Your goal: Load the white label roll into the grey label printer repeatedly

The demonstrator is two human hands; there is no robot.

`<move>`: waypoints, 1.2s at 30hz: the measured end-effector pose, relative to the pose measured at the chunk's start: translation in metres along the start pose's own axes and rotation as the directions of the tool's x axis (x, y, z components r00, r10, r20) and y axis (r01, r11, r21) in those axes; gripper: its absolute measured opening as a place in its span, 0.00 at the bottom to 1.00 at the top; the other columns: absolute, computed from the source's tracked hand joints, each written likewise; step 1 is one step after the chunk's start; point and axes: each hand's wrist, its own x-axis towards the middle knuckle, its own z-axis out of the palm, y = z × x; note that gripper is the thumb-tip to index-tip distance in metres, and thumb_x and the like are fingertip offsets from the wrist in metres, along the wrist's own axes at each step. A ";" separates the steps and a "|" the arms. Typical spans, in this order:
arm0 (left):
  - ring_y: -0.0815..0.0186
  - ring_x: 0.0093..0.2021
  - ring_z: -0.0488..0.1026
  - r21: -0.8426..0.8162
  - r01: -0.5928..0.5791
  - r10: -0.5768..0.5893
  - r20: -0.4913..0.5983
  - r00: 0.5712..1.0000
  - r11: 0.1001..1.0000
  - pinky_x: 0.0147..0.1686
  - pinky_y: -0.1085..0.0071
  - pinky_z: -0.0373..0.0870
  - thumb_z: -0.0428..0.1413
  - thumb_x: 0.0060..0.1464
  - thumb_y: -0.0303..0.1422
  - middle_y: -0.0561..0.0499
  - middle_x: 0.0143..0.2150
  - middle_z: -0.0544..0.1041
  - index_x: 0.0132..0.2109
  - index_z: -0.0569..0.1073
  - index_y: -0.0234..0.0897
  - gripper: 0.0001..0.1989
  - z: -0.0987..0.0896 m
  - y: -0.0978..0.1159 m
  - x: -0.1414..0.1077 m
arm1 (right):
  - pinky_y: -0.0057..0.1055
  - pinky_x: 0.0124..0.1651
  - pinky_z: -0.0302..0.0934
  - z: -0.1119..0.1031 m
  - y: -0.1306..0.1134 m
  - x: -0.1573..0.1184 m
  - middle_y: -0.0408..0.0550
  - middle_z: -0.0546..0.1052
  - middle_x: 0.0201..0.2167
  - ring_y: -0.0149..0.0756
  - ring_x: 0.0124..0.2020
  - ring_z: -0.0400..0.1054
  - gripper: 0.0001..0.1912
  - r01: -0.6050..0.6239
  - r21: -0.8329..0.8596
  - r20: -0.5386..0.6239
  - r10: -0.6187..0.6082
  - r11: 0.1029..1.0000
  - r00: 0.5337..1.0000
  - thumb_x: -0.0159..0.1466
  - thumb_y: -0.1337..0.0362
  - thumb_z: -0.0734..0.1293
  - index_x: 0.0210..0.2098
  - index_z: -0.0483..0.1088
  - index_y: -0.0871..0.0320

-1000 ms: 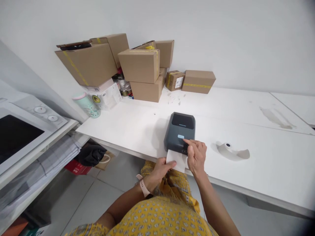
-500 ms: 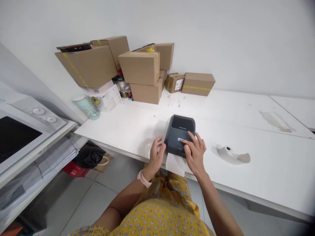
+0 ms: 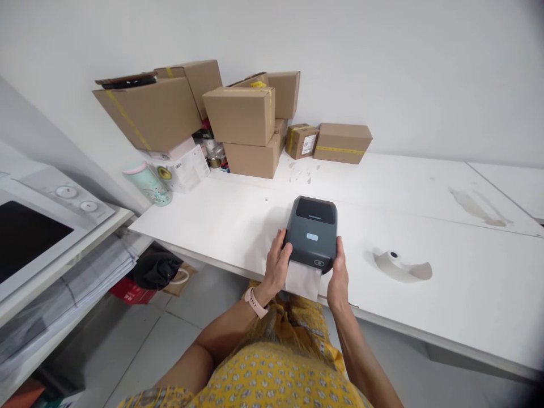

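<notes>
A dark grey label printer (image 3: 312, 245) sits near the front edge of the white table, a pale button on its top. My left hand (image 3: 277, 265) presses against its left side, thumb near the front corner. Along the right side lies my right hand (image 3: 338, 275), so the printer is gripped between both palms. White label paper (image 3: 303, 281) sticks out of the printer's front and reaches over the table edge. To the right, a partly unrolled paper roll (image 3: 402, 267) rests on the table. The fingertips on the printer's far sides are partly hidden.
Several cardboard boxes (image 3: 241, 115) are stacked at the back left, with two smaller ones beside them. A mint green tumbler (image 3: 149, 184) leans by a white box. At far left, a white microwave (image 3: 46, 209) stands on a shelf. The white table (image 3: 459, 277) extends rightward.
My right hand has left the button on the printer's top and moved down to its right side. My left hand has closed in against the left side.
</notes>
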 end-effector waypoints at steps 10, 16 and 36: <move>0.58 0.69 0.60 -0.075 -0.227 0.230 0.028 0.973 0.971 0.67 0.59 0.56 0.50 0.64 0.41 0.46 0.67 0.67 0.68 0.58 0.43 0.27 0.001 0.042 0.078 | 0.54 0.68 0.50 -0.002 -0.062 0.125 0.54 0.55 0.70 0.47 0.69 0.53 0.31 0.368 -0.100 0.008 -0.369 0.924 0.929 0.72 0.47 0.49 0.71 0.45 0.49; 0.52 0.67 0.62 0.198 -0.079 0.063 0.090 0.994 0.977 0.64 0.55 0.59 0.56 0.52 0.27 0.41 0.66 0.67 0.63 0.66 0.38 0.30 0.005 -0.006 0.107 | 0.51 0.64 0.55 0.001 -0.079 0.210 0.55 0.65 0.64 0.46 0.64 0.61 0.34 0.310 -0.152 0.035 -0.308 0.939 0.951 0.70 0.42 0.50 0.70 0.48 0.51; 0.51 0.55 0.75 0.908 -0.207 -0.298 0.324 0.898 0.363 0.47 0.63 0.71 0.51 0.53 0.32 0.39 0.53 0.78 0.50 0.72 0.36 0.18 0.001 0.026 0.131 | 0.55 0.57 0.61 0.043 -0.041 0.171 0.65 0.73 0.58 0.65 0.57 0.68 0.47 0.534 -0.601 0.775 0.271 0.595 0.571 0.48 0.58 0.75 0.65 0.60 0.61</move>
